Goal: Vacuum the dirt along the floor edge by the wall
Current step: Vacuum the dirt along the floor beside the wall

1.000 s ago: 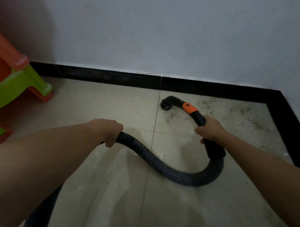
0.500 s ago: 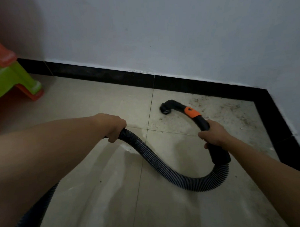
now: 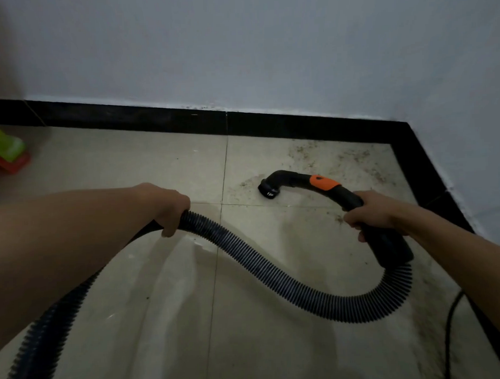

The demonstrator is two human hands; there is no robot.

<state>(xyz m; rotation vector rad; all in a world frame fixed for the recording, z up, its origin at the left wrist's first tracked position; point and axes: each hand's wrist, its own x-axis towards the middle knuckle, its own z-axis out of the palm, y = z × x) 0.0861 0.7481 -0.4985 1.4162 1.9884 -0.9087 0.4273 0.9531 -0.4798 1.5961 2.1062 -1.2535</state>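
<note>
Right hand [image 3: 370, 213] grips nozzle handle [image 3: 348, 198]; left hand [image 3: 170, 209] grips hose [image 3: 245, 254]

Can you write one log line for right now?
left grip: holds hose | right grip: holds handle | nozzle: on floor, short of skirting | dirt: along skirting

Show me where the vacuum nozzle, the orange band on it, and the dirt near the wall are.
vacuum nozzle [image 3: 268, 190], head view, on its round mouth facing the floor.
orange band [image 3: 325, 183], head view, middle of the orange surface.
dirt [image 3: 347, 157], head view, on a patch of scattered specks.
</note>
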